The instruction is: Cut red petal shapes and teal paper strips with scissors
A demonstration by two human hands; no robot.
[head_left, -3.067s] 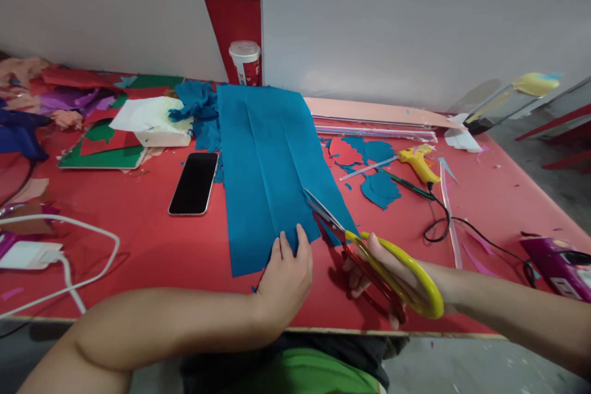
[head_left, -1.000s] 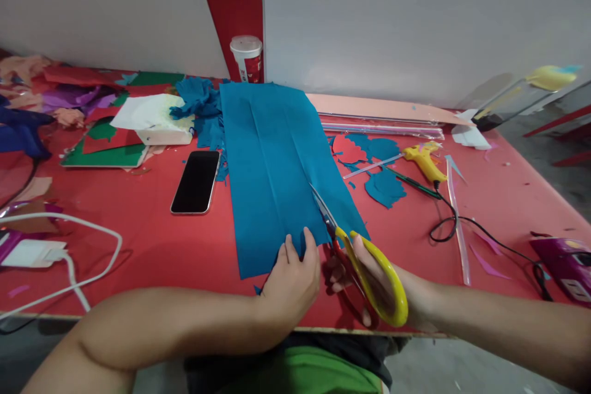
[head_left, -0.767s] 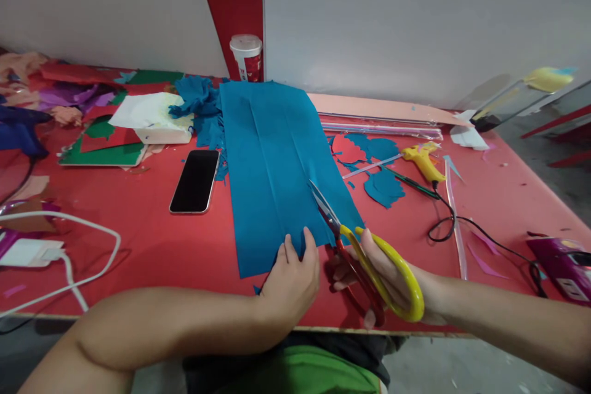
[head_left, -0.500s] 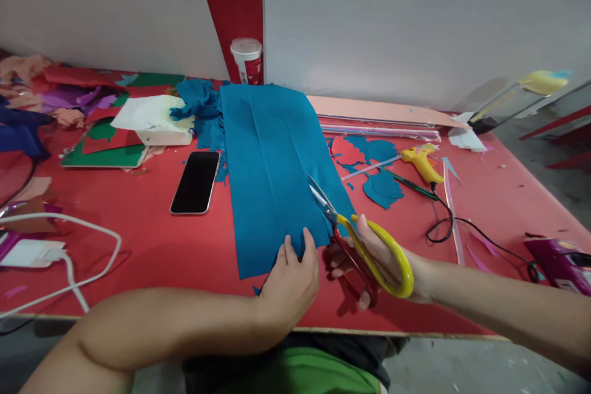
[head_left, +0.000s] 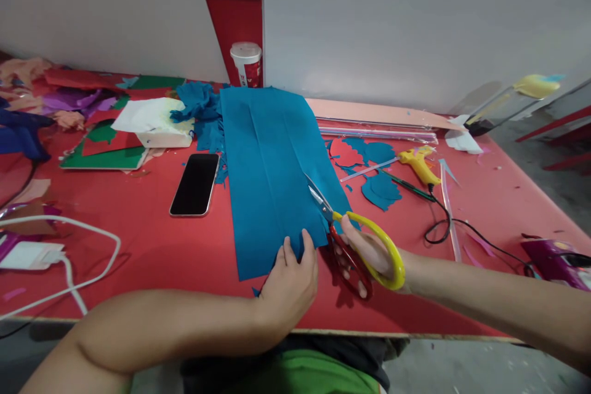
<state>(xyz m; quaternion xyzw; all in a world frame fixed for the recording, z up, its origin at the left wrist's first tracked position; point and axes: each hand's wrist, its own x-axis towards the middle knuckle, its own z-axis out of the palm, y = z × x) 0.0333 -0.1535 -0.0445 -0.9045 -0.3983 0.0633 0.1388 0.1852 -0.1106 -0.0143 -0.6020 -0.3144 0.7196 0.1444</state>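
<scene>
A large sheet of teal paper point(head_left: 263, 197) with lengthwise creases lies on the table in front of me. My left hand point(head_left: 290, 277) rests on its near edge, fingers stretched out over the paper and the thumb hidden. In my right hand point(head_left: 369, 252) are scissors point(head_left: 325, 204) with one yellow and one red handle loop. Their blades point away and to the left, parted slightly, at the right part of the sheet near its bottom corner. A slit in the paper shows beside the blades.
Left of the sheet lie a phone point(head_left: 194, 184), a white cable point(head_left: 106, 237) and crumpled teal paper point(head_left: 207, 117). On the right are teal cut-outs point(head_left: 381, 189), a yellow glue gun point(head_left: 418, 165) with its cord, and plastic strips point(head_left: 378, 133). A paper cup point(head_left: 247, 64) stands behind.
My right hand and the scissors have shifted slightly left, with the blade tips a little further over the sheet. My left hand has stayed in place on the paper.
</scene>
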